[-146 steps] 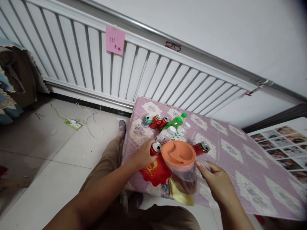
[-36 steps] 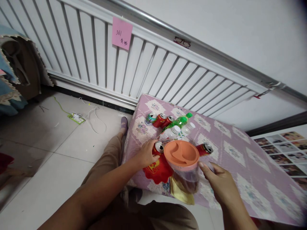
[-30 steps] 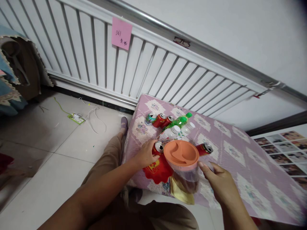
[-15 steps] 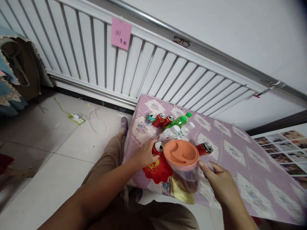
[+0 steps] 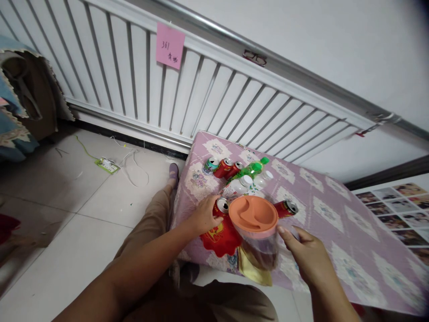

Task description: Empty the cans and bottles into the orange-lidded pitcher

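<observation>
Right hand: at lower right, this hand (image 5: 304, 249) is closed round the handle (image 5: 293, 233) of the jug (image 5: 258, 248), a side hold that presumably takes its weight.
Jug: lower centre, its orange lid (image 5: 254, 214) facing up; I cannot tell whether its base touches the table (image 5: 335, 255), or whether the brownish tone inside is drink or show-through.
Yellow cloth: the lower edge of the cloth (image 5: 254, 273) hangs at bottom centre; its upper part is hidden behind the jug.
Left hand: near the middle, the other hand (image 5: 203, 215) is wrapped round a red can (image 5: 221, 209), likely to steady it.
Red can: left of the lid, opening uppermost; its base is lost against a red scalloped mat (image 5: 219, 243), probably put there as a coaster.
Dark red can: right of the lid, this can (image 5: 284, 209) seems to lie on its side, one end covered.
Bottles: above the lid, white-capped (image 5: 237, 185) and green-capped bottles (image 5: 250, 171) overlap, so upright or lying is hard to settle.
Back row: upper centre, a teal can (image 5: 210, 167) beside two red cans (image 5: 224, 168), perhaps grouped for room; contents unseen.
Pink note: on the radiator (image 5: 117, 67), upper left of centre, this note (image 5: 170, 45) shows "361"; the characters below are blurred.
</observation>
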`<state>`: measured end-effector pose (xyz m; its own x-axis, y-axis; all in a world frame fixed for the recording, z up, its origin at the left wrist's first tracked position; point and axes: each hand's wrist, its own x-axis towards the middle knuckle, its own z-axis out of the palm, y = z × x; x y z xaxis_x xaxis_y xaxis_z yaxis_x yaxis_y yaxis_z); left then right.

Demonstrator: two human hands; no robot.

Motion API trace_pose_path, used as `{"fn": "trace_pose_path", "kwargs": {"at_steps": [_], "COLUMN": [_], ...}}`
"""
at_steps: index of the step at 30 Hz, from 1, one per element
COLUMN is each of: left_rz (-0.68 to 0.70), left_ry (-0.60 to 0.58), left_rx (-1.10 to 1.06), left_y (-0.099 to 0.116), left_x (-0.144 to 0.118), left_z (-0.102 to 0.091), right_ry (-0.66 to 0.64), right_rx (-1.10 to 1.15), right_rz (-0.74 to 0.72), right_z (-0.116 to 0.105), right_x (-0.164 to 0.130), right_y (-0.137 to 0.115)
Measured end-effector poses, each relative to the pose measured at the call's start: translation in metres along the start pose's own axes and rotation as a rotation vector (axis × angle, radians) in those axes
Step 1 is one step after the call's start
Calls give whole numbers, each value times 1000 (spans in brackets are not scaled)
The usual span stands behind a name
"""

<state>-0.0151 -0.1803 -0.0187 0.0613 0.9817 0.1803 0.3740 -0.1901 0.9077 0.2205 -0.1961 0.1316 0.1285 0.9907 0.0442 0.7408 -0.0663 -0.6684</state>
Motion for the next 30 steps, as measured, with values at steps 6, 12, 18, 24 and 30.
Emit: {"fn": "trace_pose_path", "kwargs": {"at_steps": [6,12,18,24,30], "left_rz": [1,3,5,15,3], "left_ry": [-8,-4,6,12,4], "left_rx": [-10,-6,-6,-27,0], "left_y": [-2,-3,-3,-6,-5], "left_x": [0,1,0,1,1], "left_z": [0,1,2,3,2], "right_ry": [0,-16,-15,-19,-11], "right_rx": [3,-8,-18,-2,20], "right_rz": [5,20,30,29,26], "right_z": [0,0,-1,0,0], "right_x": [2,1,2,0,-1], "right_y": [4,5,6,5,2]}}
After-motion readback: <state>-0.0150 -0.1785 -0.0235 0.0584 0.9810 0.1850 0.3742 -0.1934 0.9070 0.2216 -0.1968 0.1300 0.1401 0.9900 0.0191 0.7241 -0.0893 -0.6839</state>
